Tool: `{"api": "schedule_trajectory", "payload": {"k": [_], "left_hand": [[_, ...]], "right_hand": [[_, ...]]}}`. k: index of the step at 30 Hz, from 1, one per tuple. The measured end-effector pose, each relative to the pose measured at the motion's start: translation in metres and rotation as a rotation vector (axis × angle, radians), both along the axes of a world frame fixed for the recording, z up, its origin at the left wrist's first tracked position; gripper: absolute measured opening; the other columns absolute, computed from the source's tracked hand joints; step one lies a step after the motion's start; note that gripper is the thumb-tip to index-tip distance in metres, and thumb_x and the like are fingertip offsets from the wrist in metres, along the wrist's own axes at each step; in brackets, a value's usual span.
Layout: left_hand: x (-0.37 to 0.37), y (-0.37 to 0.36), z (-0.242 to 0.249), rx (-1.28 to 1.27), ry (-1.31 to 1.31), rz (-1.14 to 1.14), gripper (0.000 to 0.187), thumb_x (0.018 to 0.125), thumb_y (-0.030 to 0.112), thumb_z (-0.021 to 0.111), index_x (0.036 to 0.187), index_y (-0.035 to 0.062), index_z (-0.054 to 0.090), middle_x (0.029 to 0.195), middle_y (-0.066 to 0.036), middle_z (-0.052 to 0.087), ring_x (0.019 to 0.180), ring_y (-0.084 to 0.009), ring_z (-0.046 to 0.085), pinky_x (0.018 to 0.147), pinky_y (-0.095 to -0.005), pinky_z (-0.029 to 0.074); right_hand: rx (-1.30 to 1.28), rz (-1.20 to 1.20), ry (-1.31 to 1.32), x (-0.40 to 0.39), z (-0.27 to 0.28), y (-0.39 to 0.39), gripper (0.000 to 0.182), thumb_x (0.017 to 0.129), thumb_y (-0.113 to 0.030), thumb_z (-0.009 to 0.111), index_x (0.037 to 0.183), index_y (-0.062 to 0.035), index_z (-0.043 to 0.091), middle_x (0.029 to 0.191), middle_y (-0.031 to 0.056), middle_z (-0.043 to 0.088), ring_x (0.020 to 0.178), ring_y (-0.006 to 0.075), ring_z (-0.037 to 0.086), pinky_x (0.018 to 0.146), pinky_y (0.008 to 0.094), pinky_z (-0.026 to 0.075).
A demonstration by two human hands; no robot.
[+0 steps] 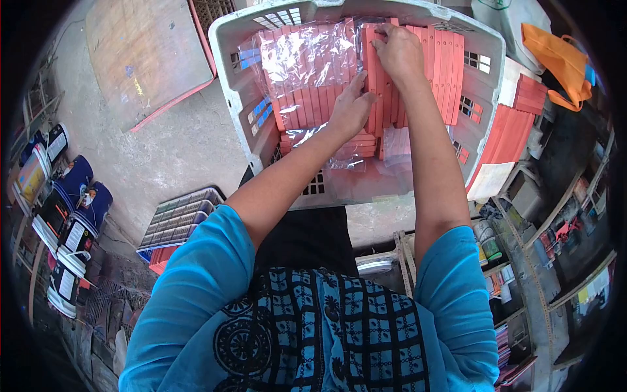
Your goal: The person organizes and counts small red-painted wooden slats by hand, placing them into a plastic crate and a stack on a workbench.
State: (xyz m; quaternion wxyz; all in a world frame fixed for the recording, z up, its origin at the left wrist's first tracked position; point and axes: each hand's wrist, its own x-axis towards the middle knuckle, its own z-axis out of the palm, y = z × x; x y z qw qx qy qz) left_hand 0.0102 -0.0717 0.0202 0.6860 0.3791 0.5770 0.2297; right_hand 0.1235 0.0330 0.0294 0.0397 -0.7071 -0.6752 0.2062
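Observation:
A grey plastic basket (225, 49) sits in front of me, packed with flat orange-red boxes (444, 72) standing on edge. Several of them are wrapped in clear plastic (304, 62) on the left side. My left hand (349, 111) presses against the side of a stack of boxes in the middle of the basket. My right hand (397, 52) grips the top of the same stack from the far side. More boxes lie flat (356, 140) under my left hand, with loose plastic wrap around them.
More orange-red boxes (513, 127) are stacked outside the basket on the right, beside an orange bag (562, 62). A tray of small items (179, 219) lies on the concrete floor at the left. Shoes (72, 209) line the far left. Shelves with goods stand at the right.

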Motion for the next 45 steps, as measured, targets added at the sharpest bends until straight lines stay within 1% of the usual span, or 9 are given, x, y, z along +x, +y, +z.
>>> {"api": "schedule_trajectory", "payload": {"k": [7,11,16,27,31,34,37,40,45], "left_hand": [[-0.003,-0.001,0.000,-0.032,-0.013,0.050,0.061,0.078,0.024,0.049,0.129,-0.0068,0.035,0.127,-0.027,0.043,0.119,-0.0345,0.043,0.099,-0.0348,0.032],[-0.005,0.014,0.025,-0.357,-0.105,0.115,0.059,0.078,0.024,0.047,0.128,-0.0055,0.037,0.124,-0.026,0.047,0.117,-0.0338,0.045,0.098,-0.0341,0.033],[0.000,0.009,0.006,-0.156,-0.002,0.028,0.060,0.079,0.027,0.047,0.129,-0.0050,0.037,0.126,-0.025,0.045,0.118,-0.0332,0.044,0.098,-0.0335,0.032],[0.009,0.034,0.003,-0.268,-0.198,0.243,0.061,0.078,0.029,0.049,0.128,-0.0038,0.040,0.133,-0.023,0.039,0.122,-0.0353,0.039,0.101,-0.0342,0.029],[0.007,0.033,-0.010,0.125,-0.004,0.090,0.056,0.079,0.029,0.048,0.126,-0.0011,0.043,0.134,-0.024,0.037,0.124,-0.0362,0.035,0.102,-0.0360,0.028],[0.003,0.035,0.005,0.390,0.181,-0.101,0.053,0.080,0.029,0.047,0.125,0.0003,0.046,0.134,-0.024,0.036,0.125,-0.0369,0.033,0.103,-0.0367,0.027],[0.003,0.039,-0.005,0.423,0.289,-0.189,0.051,0.080,0.028,0.048,0.123,0.0009,0.048,0.133,-0.024,0.037,0.124,-0.0371,0.034,0.103,-0.0366,0.028],[-0.009,0.052,-0.001,0.394,0.195,-0.205,0.049,0.078,0.024,0.050,0.121,-0.0001,0.049,0.127,-0.025,0.042,0.118,-0.0352,0.041,0.099,-0.0367,0.033],[-0.053,0.048,0.013,0.387,0.369,-0.263,0.046,0.080,0.021,0.050,0.122,0.0031,0.047,0.128,-0.022,0.042,0.121,-0.0312,0.040,0.100,-0.0359,0.033]], "right_hand": [[0.201,-0.425,0.325,0.014,0.039,-0.070,0.018,0.079,-0.008,0.059,0.095,0.0004,0.061,0.082,0.0137,0.063,0.071,0.0233,0.063,0.066,0.0327,0.050],[0.154,-1.132,0.810,0.016,0.014,-0.160,0.014,0.083,-0.005,0.056,0.094,0.0034,0.057,0.071,0.0099,0.058,0.060,0.0177,0.059,0.056,0.0293,0.050],[-0.311,-1.625,1.296,0.000,-0.002,-0.207,0.026,0.080,0.006,0.051,0.106,0.0067,0.048,0.091,0.0140,0.058,0.078,0.0221,0.062,0.072,0.0322,0.052],[-0.098,-1.599,1.378,-0.010,-0.002,-0.184,0.042,0.080,0.006,0.050,0.121,0.0061,0.040,0.107,0.0142,0.052,0.099,0.0240,0.056,0.084,0.0383,0.048],[-0.065,-1.566,1.515,0.000,-0.009,-0.195,0.039,0.080,0.008,0.050,0.118,0.0035,0.046,0.105,0.0114,0.054,0.097,0.0230,0.057,0.079,0.0380,0.050],[-0.152,-1.458,1.314,0.002,-0.005,-0.206,0.035,0.080,-0.004,0.058,0.114,0.0027,0.050,0.112,0.0147,0.054,0.097,0.0256,0.057,0.077,0.0382,0.050],[-0.570,-0.704,0.350,0.009,0.010,-0.210,0.044,0.077,-0.024,0.065,0.112,0.0001,0.053,0.114,0.0189,0.056,0.099,0.0305,0.057,0.079,0.0463,0.047],[-0.754,-0.529,0.063,-0.014,0.028,-0.207,0.055,0.070,-0.039,0.068,0.109,-0.0025,0.055,0.107,0.0205,0.059,0.099,0.0335,0.057,0.082,0.0500,0.044],[-0.615,-0.360,-0.135,-0.024,0.001,-0.237,0.037,0.072,-0.034,0.067,0.095,-0.0057,0.060,0.094,0.0149,0.063,0.092,0.0314,0.060,0.079,0.0396,0.047]]}}
